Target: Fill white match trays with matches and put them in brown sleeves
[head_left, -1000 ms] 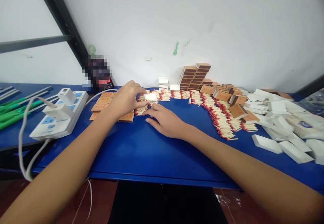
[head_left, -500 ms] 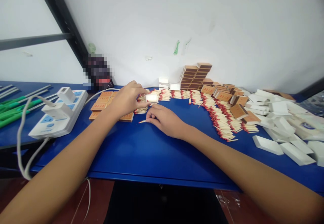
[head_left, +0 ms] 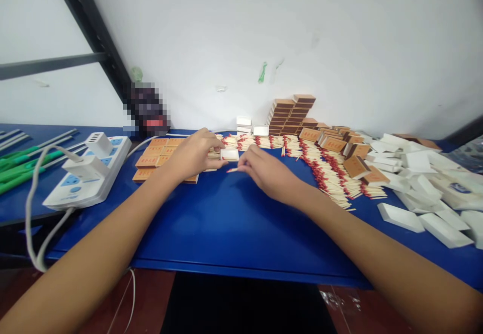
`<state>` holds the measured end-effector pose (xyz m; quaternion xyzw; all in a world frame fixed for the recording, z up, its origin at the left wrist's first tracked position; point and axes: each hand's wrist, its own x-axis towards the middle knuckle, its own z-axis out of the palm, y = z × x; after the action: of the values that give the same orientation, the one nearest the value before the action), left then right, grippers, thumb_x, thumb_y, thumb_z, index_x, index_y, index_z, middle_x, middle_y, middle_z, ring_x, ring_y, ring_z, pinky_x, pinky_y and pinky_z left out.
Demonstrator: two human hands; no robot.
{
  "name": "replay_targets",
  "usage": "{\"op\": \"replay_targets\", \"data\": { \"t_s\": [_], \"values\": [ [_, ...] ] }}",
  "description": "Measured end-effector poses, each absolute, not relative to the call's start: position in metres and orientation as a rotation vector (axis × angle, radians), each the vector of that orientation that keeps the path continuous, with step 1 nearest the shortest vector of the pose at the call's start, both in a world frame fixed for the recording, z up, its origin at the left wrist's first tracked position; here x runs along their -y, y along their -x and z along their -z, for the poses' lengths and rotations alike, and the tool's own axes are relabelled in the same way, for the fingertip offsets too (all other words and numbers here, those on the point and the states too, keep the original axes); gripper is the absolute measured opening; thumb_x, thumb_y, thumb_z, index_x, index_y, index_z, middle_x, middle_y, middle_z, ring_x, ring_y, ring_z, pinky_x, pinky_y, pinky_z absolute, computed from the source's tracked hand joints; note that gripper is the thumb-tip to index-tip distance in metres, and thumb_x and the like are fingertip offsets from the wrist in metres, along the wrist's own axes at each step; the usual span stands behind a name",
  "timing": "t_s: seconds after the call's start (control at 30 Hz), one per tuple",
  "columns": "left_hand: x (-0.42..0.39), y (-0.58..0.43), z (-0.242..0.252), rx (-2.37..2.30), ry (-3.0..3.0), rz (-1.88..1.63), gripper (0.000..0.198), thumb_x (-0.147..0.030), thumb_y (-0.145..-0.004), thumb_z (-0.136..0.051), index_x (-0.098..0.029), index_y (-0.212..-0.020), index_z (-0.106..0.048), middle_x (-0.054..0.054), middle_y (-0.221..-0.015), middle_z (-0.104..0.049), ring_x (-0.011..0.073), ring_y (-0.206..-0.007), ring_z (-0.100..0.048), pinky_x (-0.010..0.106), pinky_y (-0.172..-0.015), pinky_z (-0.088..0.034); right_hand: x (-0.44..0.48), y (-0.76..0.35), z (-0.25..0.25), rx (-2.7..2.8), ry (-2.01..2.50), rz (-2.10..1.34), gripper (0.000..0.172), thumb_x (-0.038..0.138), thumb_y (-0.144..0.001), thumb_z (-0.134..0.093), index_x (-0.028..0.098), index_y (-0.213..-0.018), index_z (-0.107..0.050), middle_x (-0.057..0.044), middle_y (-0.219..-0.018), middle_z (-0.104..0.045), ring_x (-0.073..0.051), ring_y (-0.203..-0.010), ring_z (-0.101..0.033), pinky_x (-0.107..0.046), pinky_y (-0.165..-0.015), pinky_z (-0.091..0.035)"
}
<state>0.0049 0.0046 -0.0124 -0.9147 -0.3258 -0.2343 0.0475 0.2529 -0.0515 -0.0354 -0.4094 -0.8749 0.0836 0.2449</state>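
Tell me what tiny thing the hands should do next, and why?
I think the right hand should lift its matches a little and lay them in the white tray. The right fingertips pinch them with the red heads sticking out, just on the near side of the tray, and the left hand is holding that tray by its end.

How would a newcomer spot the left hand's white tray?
On the blue table, right of the power strip, find the left hand. It holds the white tray, the only one gripped; other white trays sit by the wall or heaped far right.
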Motion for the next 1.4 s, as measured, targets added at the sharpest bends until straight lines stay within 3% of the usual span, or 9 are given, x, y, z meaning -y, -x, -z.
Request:
{"op": "replay_targets", "data": {
  "t_s": [0.33, 0.5, 0.7, 1.07, 1.27, 1.4],
  "values": [
    [0.01, -0.025, 0.016, 0.879, 2.948, 0.858, 0.021, -0.037, -0.088, -0.082, -0.02, -0.099, -0.078, 0.006, -0.089, -0.075, 0.024, -0.09, -0.063, 0.036, -0.084, -0.049, 0.044, -0.252, 0.034, 2.343, 1.321, 0.11, 0.012, 0.022, -0.108, -0.052, 0.019, -0.104, -0.062, -0.015, -0.112, -0.063, -0.029, -0.106, -0.06, -0.038, -0.083, -0.049],
    [0.011, -0.023, 0.017, 0.968, 2.941, 0.876, 0.023, -0.038, -0.086, -0.084, -0.02, -0.1, -0.08, 0.006, -0.085, -0.073, 0.0242, -0.091, -0.065, 0.034, -0.08, -0.05, 0.047, -0.25, 0.036, 2.379, 1.251, 0.035, 0.011, 0.019, -0.108, -0.051, 0.019, -0.105, -0.061, -0.012, -0.11, -0.063, -0.025, -0.102, -0.061, -0.037, -0.089, -0.049],
    [0.01, -0.022, 0.016, 1.033, 2.927, 0.922, 0.032, -0.036, -0.081, -0.089, -0.019, -0.107, -0.082, 0.005, -0.09, -0.075, 0.0225, -0.091, -0.067, 0.033, -0.082, -0.051, 0.044, -0.256, 0.038, 2.317, 1.233, -0.003, 0.008, 0.018, -0.105, -0.055, 0.019, -0.101, -0.062, -0.01, -0.107, -0.062, -0.024, -0.098, -0.06, -0.036, -0.086, -0.048],
    [0.003, -0.011, 0.008, 1.153, 2.785, 0.846, 0.028, -0.037, -0.083, -0.086, -0.02, -0.105, -0.083, 0.008, -0.093, -0.076, 0.0232, -0.087, -0.068, 0.034, -0.082, -0.05, 0.045, -0.251, 0.036, 2.156, 1.112, -0.044, 0.012, 0.021, -0.106, -0.052, 0.019, -0.104, -0.064, -0.01, -0.105, -0.063, -0.024, -0.094, -0.061, -0.037, -0.083, -0.047],
    [0.0, 0.0, -0.005, 1.404, 2.464, 0.821, 0.017, -0.035, -0.087, -0.081, -0.019, -0.092, -0.083, 0.009, -0.086, -0.071, 0.0248, -0.084, -0.064, 0.034, -0.075, -0.047, 0.053, -0.221, 0.042, 2.443, 0.879, -0.169, 0.024, 0.022, -0.107, -0.052, 0.02, -0.123, -0.069, -0.013, -0.114, -0.063, -0.027, -0.111, -0.058, -0.043, -0.1, -0.05],
    [0.002, -0.003, -0.002, 1.401, 2.448, 0.76, 0.017, -0.035, -0.089, -0.079, -0.019, -0.092, -0.082, 0.01, -0.087, -0.07, 0.0251, -0.084, -0.064, 0.035, -0.075, -0.046, 0.055, -0.211, 0.046, 2.529, 0.888, -0.144, 0.028, 0.024, -0.107, -0.052, 0.017, -0.125, -0.072, -0.015, -0.118, -0.061, -0.029, -0.116, -0.055, -0.048, -0.105, -0.049]
  ]
}}
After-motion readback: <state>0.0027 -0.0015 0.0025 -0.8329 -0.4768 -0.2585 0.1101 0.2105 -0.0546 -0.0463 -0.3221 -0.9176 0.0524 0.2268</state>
